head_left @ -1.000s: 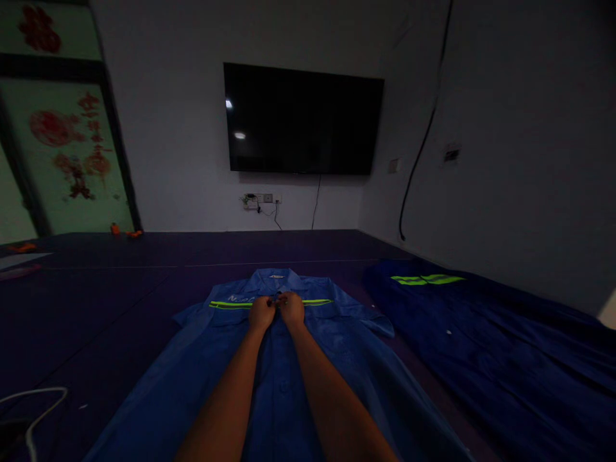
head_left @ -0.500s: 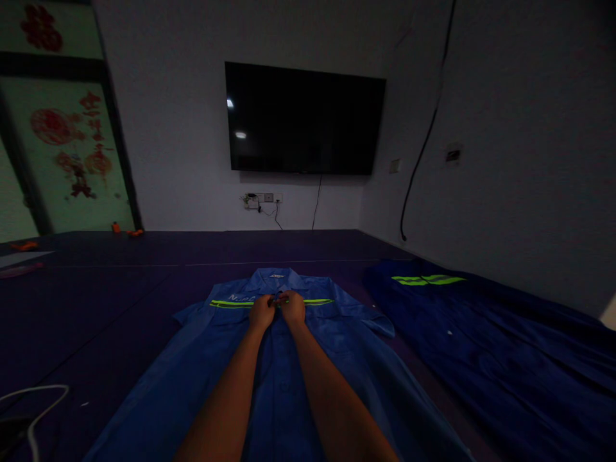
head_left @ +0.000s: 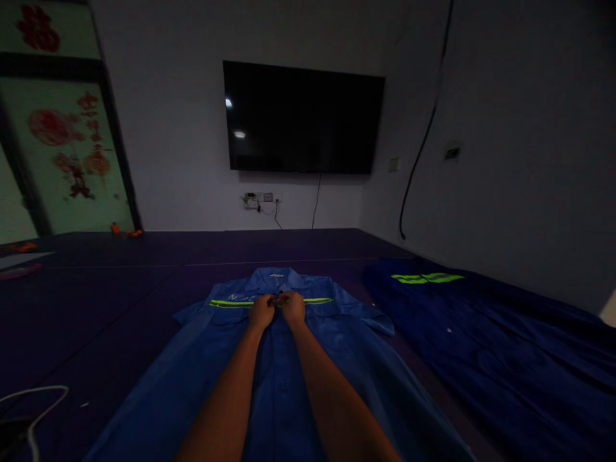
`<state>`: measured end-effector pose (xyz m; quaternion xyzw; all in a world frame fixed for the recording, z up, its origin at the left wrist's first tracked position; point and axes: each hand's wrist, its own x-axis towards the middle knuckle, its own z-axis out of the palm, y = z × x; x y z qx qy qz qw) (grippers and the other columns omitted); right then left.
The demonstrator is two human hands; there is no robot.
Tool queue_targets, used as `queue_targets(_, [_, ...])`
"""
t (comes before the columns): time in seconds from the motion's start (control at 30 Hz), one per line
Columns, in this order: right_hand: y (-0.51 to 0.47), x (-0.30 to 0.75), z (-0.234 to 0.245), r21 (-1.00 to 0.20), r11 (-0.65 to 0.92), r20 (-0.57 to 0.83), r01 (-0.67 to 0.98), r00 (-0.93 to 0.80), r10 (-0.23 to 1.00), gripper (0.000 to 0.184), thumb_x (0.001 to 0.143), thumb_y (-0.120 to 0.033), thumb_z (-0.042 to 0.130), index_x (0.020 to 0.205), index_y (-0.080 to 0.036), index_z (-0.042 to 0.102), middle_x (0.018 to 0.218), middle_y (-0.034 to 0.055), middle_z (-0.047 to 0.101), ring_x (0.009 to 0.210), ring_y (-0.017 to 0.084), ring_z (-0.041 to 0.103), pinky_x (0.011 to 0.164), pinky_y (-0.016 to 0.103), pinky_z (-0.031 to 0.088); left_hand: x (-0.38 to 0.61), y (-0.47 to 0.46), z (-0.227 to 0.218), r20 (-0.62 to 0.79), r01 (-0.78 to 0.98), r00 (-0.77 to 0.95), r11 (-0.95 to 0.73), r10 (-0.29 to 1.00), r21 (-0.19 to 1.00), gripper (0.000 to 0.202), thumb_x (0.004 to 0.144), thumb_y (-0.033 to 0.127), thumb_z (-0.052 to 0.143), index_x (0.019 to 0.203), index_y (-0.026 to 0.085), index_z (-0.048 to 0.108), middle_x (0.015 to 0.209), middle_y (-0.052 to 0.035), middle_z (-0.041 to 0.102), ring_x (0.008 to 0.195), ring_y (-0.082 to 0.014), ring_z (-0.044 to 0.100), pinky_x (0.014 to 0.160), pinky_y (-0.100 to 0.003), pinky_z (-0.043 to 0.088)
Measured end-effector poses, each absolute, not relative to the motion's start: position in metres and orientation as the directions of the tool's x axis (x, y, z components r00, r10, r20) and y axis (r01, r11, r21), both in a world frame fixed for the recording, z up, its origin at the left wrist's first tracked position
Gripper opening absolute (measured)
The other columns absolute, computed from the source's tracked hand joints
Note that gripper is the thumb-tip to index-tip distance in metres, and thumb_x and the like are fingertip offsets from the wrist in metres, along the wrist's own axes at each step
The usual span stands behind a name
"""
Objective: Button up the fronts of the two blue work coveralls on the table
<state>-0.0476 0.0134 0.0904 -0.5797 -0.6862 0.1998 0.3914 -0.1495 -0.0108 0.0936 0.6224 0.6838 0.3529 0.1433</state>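
Note:
A blue short-sleeved work shirt (head_left: 293,378) lies face up in front of me, collar at the far end, a yellow-green reflective stripe across its chest. White lettering shows on the left of the chest. My left hand (head_left: 262,312) and my right hand (head_left: 292,308) meet at the front opening, level with the stripe, below the collar. Both are closed, fingertips pinching the shirt's front edges close together. Whether a button is between the fingers is too dark and small to tell.
A darker blue garment (head_left: 491,346) with reflective strips lies at the right beside the wall. On the purple floor covering (head_left: 120,301), a white cable (head_left: 48,401) curls at lower left and small orange objects (head_left: 135,233) sit near the door. A television (head_left: 305,119) hangs ahead.
My hands stay at the same spot on the shirt front; only the fingers shift slightly. The view has moved very little, and the shirt lies as before.

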Motion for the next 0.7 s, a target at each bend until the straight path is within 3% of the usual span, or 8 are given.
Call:
queue_targets(0.3, [0.0138, -0.0488, 0.0894, -0.754, 0.215, 0.306, 0.621, 0.042, 0.951, 0.018, 0.071, -0.012, 0.054, 0.078, -0.016, 0.069, 0.075, 0.0064, 0.069, 0.074, 0.015, 0.064, 0.069, 0.019, 0.044, -0.147, -0.0119, 0.0949, 0.225, 0.737, -0.233, 0.021, 0.946, 0.676, 0.027, 0.079, 0.018, 0.048, 0.103, 0.014, 0.061, 0.104, -0.0095, 0.064, 0.096, -0.0176, 0.058, 0.079, -0.024, 0.04])
queue_targets(0.7, [0.013, -0.0481, 0.0924, -0.726, 0.236, 0.297, 0.646, -0.014, 0.955, 0.019, 0.071, -0.011, 0.053, 0.074, -0.019, 0.07, 0.073, 0.0044, 0.069, 0.073, 0.014, 0.064, 0.068, 0.018, 0.044, -0.1485, -0.012, 0.0947, 0.248, 0.716, -0.193, -0.037, 0.949, 0.697, 0.028, 0.079, 0.015, 0.048, 0.103, 0.012, 0.061, 0.105, -0.0112, 0.064, 0.097, -0.0179, 0.058, 0.083, -0.026, 0.041])
